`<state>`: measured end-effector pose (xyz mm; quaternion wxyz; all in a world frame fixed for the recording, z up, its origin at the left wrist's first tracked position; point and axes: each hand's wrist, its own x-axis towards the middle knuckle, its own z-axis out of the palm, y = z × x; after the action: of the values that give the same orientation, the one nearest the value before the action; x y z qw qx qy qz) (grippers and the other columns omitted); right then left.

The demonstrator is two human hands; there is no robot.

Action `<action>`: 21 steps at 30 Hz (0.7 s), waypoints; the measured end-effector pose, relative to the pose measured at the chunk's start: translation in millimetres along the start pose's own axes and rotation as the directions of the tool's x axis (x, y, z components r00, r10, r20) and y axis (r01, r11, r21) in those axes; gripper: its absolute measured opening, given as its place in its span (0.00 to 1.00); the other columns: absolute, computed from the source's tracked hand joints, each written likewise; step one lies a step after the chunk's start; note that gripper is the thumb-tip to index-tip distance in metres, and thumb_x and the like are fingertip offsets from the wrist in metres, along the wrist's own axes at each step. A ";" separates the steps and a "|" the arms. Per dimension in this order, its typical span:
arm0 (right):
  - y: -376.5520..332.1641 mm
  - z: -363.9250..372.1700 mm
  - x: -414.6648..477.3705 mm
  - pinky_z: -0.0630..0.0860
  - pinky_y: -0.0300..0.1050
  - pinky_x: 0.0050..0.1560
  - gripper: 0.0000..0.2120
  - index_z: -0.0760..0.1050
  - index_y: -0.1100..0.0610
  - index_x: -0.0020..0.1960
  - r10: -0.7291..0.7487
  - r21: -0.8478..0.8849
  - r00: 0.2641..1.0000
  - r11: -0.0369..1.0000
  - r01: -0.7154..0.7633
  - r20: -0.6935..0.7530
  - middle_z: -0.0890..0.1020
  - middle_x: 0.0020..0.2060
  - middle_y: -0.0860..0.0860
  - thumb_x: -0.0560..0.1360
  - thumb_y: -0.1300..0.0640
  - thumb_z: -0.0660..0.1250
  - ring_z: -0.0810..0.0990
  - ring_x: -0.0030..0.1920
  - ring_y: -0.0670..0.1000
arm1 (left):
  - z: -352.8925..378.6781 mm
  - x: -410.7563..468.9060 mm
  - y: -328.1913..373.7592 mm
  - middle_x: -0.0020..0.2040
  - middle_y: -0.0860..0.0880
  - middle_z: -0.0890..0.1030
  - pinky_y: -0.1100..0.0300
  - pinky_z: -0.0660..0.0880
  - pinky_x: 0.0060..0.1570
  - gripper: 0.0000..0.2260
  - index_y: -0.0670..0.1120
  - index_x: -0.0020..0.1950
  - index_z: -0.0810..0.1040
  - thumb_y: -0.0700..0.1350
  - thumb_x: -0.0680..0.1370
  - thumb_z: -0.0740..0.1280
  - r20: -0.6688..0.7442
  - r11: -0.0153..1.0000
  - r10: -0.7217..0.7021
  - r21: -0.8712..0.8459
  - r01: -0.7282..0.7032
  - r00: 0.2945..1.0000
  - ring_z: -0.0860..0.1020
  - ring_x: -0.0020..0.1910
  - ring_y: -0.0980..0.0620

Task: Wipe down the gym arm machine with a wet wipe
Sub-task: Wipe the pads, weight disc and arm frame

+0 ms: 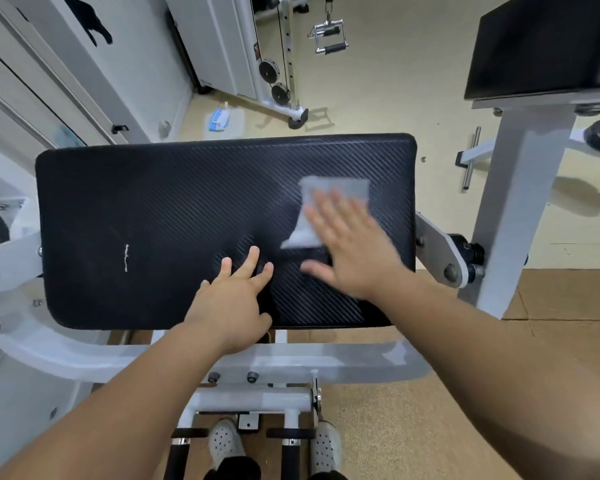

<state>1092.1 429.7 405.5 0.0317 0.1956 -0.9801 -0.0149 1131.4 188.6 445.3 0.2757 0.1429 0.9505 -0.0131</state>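
The arm machine's wide black textured pad fills the middle of the view on a white frame. A pale wet wipe lies flat on the pad's right part. My right hand presses on it with straight fingers and looks blurred from motion. My left hand rests on the pad near its front edge, fingers spread, holding nothing.
A pack of wipes lies on the floor beyond the pad. A cable machine with a hanging handle stands at the back. Another black padded bench on a white post is at the right. My shoes show below.
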 end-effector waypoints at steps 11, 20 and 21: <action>-47.6 33.0 -71.9 0.42 0.63 0.81 0.48 0.43 0.63 0.83 0.068 0.088 0.997 0.994 -0.070 0.027 0.39 0.82 0.63 0.80 0.27 0.46 0.37 0.82 0.63 | 1.8 -2.9 2.2 0.82 0.55 0.34 0.37 0.59 0.75 0.37 0.57 0.83 0.45 0.54 0.79 0.62 -0.025 1.000 -0.013 0.007 0.014 1.000 0.42 0.81 0.39; -16.6 49.0 -114.8 0.46 0.63 0.81 0.48 0.40 0.64 0.83 0.197 0.013 0.980 0.980 -0.197 0.012 0.40 0.82 0.63 0.81 0.27 0.43 0.38 0.82 0.61 | 14.8 -3.1 5.2 0.82 0.50 0.34 0.38 0.61 0.74 0.40 0.53 0.83 0.42 0.55 0.78 0.64 -0.088 0.992 -0.007 0.122 0.018 0.996 0.43 0.80 0.35; -22.2 46.1 -108.4 0.45 0.63 0.81 0.48 0.39 0.64 0.83 0.315 0.045 0.949 0.948 -0.315 0.001 0.39 0.82 0.64 0.80 0.27 0.44 0.37 0.82 0.62 | 14.8 -3.0 5.0 0.82 0.50 0.33 0.38 0.61 0.74 0.40 0.53 0.83 0.42 0.55 0.78 0.64 -0.089 0.993 -0.006 0.115 0.017 0.996 0.43 0.80 0.35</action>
<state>1197.3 451.6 352.4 0.0326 0.0375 -0.9987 0.0128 1142.9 191.0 434.6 0.2243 0.1536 0.9602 -0.0635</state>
